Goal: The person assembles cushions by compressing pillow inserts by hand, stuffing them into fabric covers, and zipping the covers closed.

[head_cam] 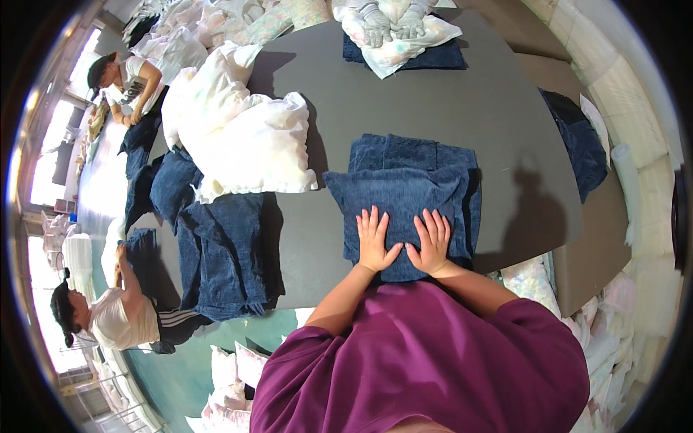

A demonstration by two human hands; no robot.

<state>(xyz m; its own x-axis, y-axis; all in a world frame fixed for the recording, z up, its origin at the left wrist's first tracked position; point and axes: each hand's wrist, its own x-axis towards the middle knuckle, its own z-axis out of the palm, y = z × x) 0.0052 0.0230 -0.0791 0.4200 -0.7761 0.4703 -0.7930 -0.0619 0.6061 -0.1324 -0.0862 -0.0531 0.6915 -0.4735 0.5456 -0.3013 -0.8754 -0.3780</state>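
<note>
My left hand (374, 242) lies palm down on a blue woven-fabric cushion cover (398, 189), fingers spread a little. Beside it my right hand (433, 243) rests flat on the same cover, the two thumb tips nearly meeting. Neither hand grips anything. The cover looks slightly raised and creased along its far edge; whether it is filled I cannot tell. Under it, more folded blue fabric pieces (392, 149) stick out at the far side and the right. All of this lies on the grey tabletop (319, 249), close against my body.
Stuffed white cushion inserts (254, 140) lie left of centre, near piled blue covers (222, 254). Across the table, a co-worker's gloved hands (392, 27) press a white insert (403, 48). Two people (116, 314) work at left. Blue fabric (576, 140) lies at right; bagged cushions (606, 330) fill the floor.
</note>
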